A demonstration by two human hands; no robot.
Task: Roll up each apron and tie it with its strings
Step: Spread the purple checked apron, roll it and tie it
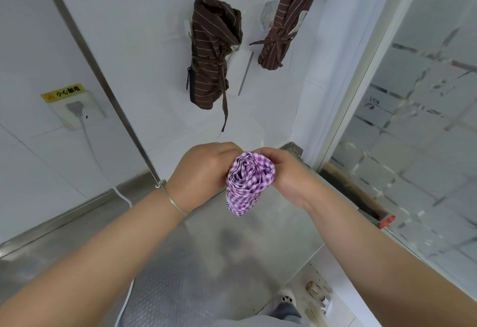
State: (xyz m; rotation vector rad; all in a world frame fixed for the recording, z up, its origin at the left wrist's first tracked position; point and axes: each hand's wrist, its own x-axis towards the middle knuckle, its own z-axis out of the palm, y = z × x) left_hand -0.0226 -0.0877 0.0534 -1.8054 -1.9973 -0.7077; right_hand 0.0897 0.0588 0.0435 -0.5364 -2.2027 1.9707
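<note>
A purple-and-white checked apron (pixel 249 182), rolled into a tight bundle, is held upright above the steel table, its spiral end facing me. My left hand (pixel 204 171) grips its left side and my right hand (pixel 285 171) grips its right side, fingers curled round the roll. Its strings are not visible. On the white wall hang two brown striped aprons, both rolled and tied with their strings: a bulkier one (pixel 213 53) with a loose string dangling, and a slimmer one (pixel 285 22) to its right.
A steel table (pixel 219 262) lies below my hands, against the tiled wall. A wall socket (pixel 76 109) with a yellow warning label and a white cable sits at the left. A frosted glass door (pixel 418 107) stands at the right. My shoe shows on the floor.
</note>
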